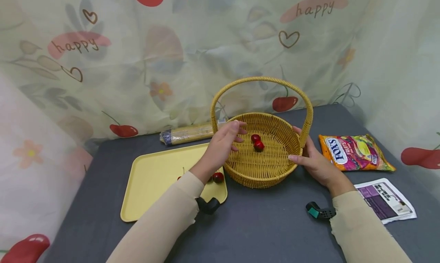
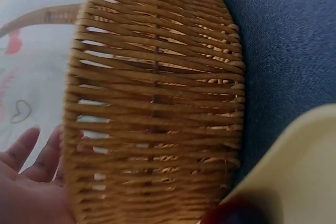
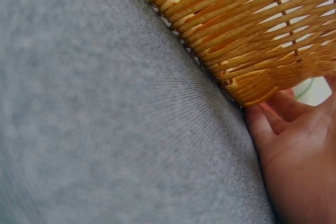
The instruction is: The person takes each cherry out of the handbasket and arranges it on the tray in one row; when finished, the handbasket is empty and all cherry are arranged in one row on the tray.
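Observation:
A round wicker basket [image 1: 261,182] with a tall arched handle stands on the table, two red cherries [image 1: 259,146] on its woven floor. My left hand [image 1: 221,142] hovers over the basket's left rim, fingers loosely bent and holding nothing; in the left wrist view the fingers [image 2: 44,163] show beyond the basket wall [image 2: 157,103]. On the other side my right hand [image 1: 317,165] grips the basket by its right rim, at the foot of the handle, with the thumb on the inner side. More cherries [image 1: 218,177] lie on a yellow tray [image 1: 151,179], partly hidden by my left forearm.
A long clear-wrapped packet [image 1: 189,134] lies behind the tray, against the patterned curtain. To the right are a bright FOX'S candy bag [image 1: 355,153] and a purple-and-white packet [image 1: 388,200]. Dark grey cloth [image 1: 261,228] covers the table.

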Available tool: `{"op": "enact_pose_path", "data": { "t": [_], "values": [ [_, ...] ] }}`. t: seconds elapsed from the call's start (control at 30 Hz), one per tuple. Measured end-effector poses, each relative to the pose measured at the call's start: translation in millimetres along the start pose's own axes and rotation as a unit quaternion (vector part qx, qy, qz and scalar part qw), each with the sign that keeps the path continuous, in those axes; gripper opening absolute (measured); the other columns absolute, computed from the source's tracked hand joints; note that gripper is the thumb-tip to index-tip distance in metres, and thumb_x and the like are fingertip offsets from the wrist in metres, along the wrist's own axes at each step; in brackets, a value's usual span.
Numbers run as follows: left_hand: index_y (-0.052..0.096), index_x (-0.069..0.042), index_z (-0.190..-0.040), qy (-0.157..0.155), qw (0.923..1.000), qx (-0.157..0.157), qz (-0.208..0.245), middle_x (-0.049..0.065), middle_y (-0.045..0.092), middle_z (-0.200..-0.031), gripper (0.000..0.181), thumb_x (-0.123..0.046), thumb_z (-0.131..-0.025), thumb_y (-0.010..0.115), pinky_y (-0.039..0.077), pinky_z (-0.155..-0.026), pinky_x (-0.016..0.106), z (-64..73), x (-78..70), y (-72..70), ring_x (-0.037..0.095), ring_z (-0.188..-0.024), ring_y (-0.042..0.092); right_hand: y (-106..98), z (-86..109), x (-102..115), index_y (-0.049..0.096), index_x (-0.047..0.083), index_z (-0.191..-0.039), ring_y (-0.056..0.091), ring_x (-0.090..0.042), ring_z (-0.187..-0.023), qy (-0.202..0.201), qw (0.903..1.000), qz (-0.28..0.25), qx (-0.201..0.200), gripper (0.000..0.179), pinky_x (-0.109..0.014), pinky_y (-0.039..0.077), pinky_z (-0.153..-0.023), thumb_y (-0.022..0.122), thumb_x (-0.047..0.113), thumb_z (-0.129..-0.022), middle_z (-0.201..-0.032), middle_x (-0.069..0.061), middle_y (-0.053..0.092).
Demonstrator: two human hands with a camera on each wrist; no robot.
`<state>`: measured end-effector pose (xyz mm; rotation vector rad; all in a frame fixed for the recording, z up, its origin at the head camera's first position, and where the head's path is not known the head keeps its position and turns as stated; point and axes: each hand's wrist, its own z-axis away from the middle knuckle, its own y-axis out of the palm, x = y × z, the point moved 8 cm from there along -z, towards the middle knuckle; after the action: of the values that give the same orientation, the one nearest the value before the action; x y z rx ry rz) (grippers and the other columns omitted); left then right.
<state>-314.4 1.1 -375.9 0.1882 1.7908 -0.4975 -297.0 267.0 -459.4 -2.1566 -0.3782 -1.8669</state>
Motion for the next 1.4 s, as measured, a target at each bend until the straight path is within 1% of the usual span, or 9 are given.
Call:
{"op": "enact_pose_path", "data": {
  "t": [0.17,0.4,0.6,0.8,0.97,1.1,1.17,1.3,1.4],
  "values": [
    [0.061,-0.014,-0.15,-0.04,0.999,0.019,-0.005,0.015,0.064,-0.14,0.069,-0.067,-0.113,0.035,0.051,-0.099,0.064,-17.7,10.0,12.7,0.039,-0.121,0.063,-1,-0.8,0,0.004,0.025,-0.175,0.022,-0.038,-0.155,0.004,1.0,-0.001,0.001,0.093,-0.02,0.033,-0.113,0.064,0.007,-0.106,-0.175,-0.019,0.012],
    [0.065,-0.016,-0.148,-0.095,0.9944,0.041,-0.023,0.013,0.064,-0.14,0.077,-0.076,-0.108,0.036,0.052,-0.101,0.061,-37.7,26.4,26.5,0.038,-0.119,0.065,-4,-1.3,-4,0.004,0.025,-0.175,0.022,-0.038,-0.155,0.006,1.0,0.003,-0.002,0.093,-0.02,0.033,-0.113,0.064,0.007,-0.106,-0.175,-0.018,0.012],
    [0.066,-0.016,-0.148,-0.11,0.9912,0.054,-0.052,0.012,0.067,-0.139,0.081,-0.078,-0.107,0.034,0.051,-0.101,0.057,-48.1,35.8,35.5,0.035,-0.116,0.067,-5,-0.8,-5,0.004,0.026,-0.175,0.02,-0.039,-0.156,0.009,0.9999,0.005,-0.005,0.093,-0.022,0.032,-0.114,0.064,0.007,-0.106,-0.175,-0.018,0.012],
    [0.064,-0.012,-0.152,-0.126,0.9854,0.081,-0.081,0.01,0.068,-0.141,0.086,-0.079,-0.107,0.032,0.05,-0.103,0.049,-48.9,43.6,41.7,0.032,-0.113,0.069,-3,-0.6,-4,0.003,0.026,-0.175,0.02,-0.039,-0.156,0.014,0.9999,0.008,-0.005,0.093,-0.031,0.028,-0.119,0.064,0.007,-0.107,-0.175,-0.019,0.014],
    [0.067,-0.013,-0.15,-0.133,0.9803,0.101,-0.105,0.006,0.066,-0.144,0.085,-0.078,-0.107,0.034,0.048,-0.109,0.047,-48.4,46.7,45.4,0.026,-0.126,0.064,-1,-0.6,-2,0.002,0.025,-0.175,0.019,-0.04,-0.157,0.014,0.9998,0.008,-0.008,0.094,-0.051,0.018,-0.127,0.063,0.007,-0.106,-0.175,-0.02,0.014],
    [0.074,-0.015,-0.14,-0.125,0.9733,0.124,-0.148,0.002,0.069,-0.136,0.072,-0.071,-0.11,0.041,0.046,-0.108,0.044,-47.9,47.5,49.3,0.019,-0.127,0.06,-1,-0.7,-2,0.002,0.024,-0.175,0.018,-0.041,-0.157,0.015,0.9998,0.01,-0.008,0.094,-0.061,0.012,-0.126,0.062,0.005,-0.105,-0.175,-0.02,0.013],
    [0.076,-0.014,-0.134,-0.114,0.9691,0.145,-0.164,0.001,0.072,-0.126,0.054,-0.058,-0.112,0.053,0.049,-0.102,0.041,-47.8,48.0,53.4,0.018,-0.118,0.063,-2,-0.6,-3,0.002,0.025,-0.175,0.018,-0.041,-0.157,0.015,0.9998,0.012,-0.008,0.094,-0.057,0.015,-0.127,0.062,0.006,-0.105,-0.175,-0.02,0.013],
    [0.079,-0.015,-0.123,-0.088,0.9489,0.198,-0.229,-0.005,0.072,-0.111,0.021,-0.027,-0.108,0.073,0.05,-0.093,0.033,-46.9,48.9,62.4,0.016,-0.103,0.064,-2,-0.5,-3,0.003,0.026,-0.175,0.018,-0.041,-0.157,0.013,0.9998,0.013,-0.006,0.094,-0.042,0.025,-0.124,0.064,0.008,-0.106,-0.175,-0.019,0.012],
    [0.08,-0.016,-0.122,-0.078,0.9362,0.222,-0.261,-0.006,0.072,-0.11,0.02,-0.018,-0.102,0.08,0.05,-0.093,0.03,-46.0,50.2,65.9,0.015,-0.102,0.063,-2,-1.3,-4,0.003,0.026,-0.175,0.018,-0.041,-0.157,0.012,0.9998,0.013,-0.005,0.093,-0.03,0.03,-0.119,0.063,0.006,-0.106,-0.175,-0.02,0.012]
  ]
}}
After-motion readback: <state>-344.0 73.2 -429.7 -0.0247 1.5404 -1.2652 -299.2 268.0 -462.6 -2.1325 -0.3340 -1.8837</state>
